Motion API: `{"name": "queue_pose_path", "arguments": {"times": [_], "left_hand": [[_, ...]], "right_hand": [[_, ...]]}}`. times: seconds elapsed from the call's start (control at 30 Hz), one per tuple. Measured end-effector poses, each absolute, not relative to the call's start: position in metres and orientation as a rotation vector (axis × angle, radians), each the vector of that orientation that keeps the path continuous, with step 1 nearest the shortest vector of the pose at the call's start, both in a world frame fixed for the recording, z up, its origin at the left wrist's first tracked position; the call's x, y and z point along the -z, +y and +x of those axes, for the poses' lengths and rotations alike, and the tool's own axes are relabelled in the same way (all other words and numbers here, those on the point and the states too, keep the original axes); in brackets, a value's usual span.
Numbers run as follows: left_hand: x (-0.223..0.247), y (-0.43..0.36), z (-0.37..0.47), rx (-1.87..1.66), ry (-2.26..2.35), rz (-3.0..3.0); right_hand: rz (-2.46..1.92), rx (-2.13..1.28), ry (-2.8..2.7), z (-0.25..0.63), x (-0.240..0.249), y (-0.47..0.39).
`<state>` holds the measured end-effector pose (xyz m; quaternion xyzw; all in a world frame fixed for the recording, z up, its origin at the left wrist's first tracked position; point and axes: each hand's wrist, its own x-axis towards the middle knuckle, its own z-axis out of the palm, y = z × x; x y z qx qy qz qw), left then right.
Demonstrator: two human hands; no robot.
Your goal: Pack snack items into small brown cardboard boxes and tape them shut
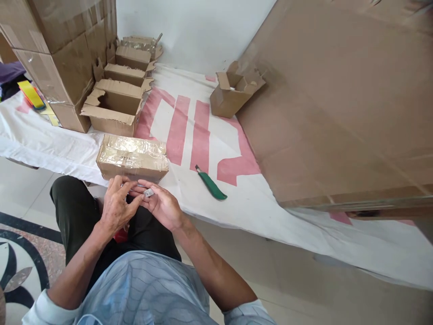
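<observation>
Both of my hands meet over my lap, just in front of the table edge. A small pale piece with faint markings point(148, 192) lies on the fingers of my right hand point(164, 205), whose palm is turned up. My left hand point(117, 203) has its thumb and fingers drawn together beside the piece, its fingertips touching my right fingers; whether it pinches anything is too small to tell. Just beyond the hands sits a taped cardboard box point(133, 155). A green-handled cutter point(212, 184) rests on the cloth to the right.
Open cardboard boxes point(113, 119) line the left, beside a stack of closed boxes point(72, 67). A small open box point(225, 100) leans near a very large carton point(338, 104) on the right. White cloth with pink shapes point(179, 180) covers the table.
</observation>
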<state>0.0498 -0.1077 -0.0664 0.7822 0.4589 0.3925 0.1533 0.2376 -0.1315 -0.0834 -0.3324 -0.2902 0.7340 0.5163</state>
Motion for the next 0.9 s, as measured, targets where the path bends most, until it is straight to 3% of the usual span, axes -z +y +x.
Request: {"name": "queue_pose_path", "arguments": {"times": [0.37,0.53,0.9], "left_hand": [[0.074,-0.112,0.060,-1.119,1.209,2.191],[0.064,-0.119,0.053,-1.335,1.196,2.270],[0.063,-0.078,-0.029,-1.594,1.635,2.116]], "right_hand": [[-0.846,-1.724,-0.677,0.228,0.087,-0.133],[-0.915,-1.644,-0.806,0.230,0.087,-0.134],[-1.454,-0.426,-1.468,0.311,0.149,-0.126]]}}
